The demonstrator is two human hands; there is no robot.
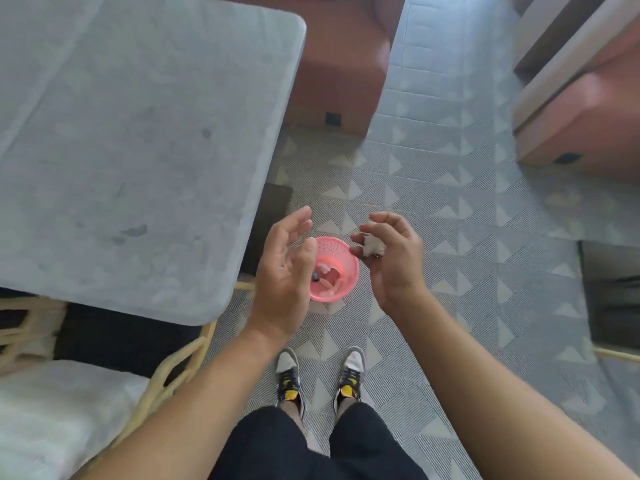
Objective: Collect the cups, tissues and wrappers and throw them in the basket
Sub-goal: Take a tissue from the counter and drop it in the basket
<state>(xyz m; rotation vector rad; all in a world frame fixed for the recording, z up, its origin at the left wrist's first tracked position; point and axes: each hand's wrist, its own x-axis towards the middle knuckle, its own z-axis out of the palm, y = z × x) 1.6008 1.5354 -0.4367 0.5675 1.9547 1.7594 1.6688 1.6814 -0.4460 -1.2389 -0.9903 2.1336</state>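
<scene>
a: what do your grips hold?
b: my right grip (391, 261) pinches a crumpled white tissue (374, 245) between thumb and fingers. my left grip (284, 268) holds nothing, its fingers loose and spread, palm turned inward.
a: and the basket?
b: the pink basket (337, 251) stands on the patterned floor (450, 237) well below me, seen between my two grips and just ahead of my shoes (351, 375). some pale scraps and one small dark thing lie in it. the corner of the grey tabletop (138, 150) is at my left.
a: so what can go wrong from here?
b: i'm standing, so the drop is long and the basket's mouth looks small. the tissue is light, and i judge it could drift and land on the floor beside the rim. my right grip also sits to the right of the mouth, not over it, so letting go here would likely miss.
a: anything else?
b: my left grip hangs over the basket's left edge and could knock the tissue aside. the wad may also cling to my fingers and fall late, off line.
</scene>
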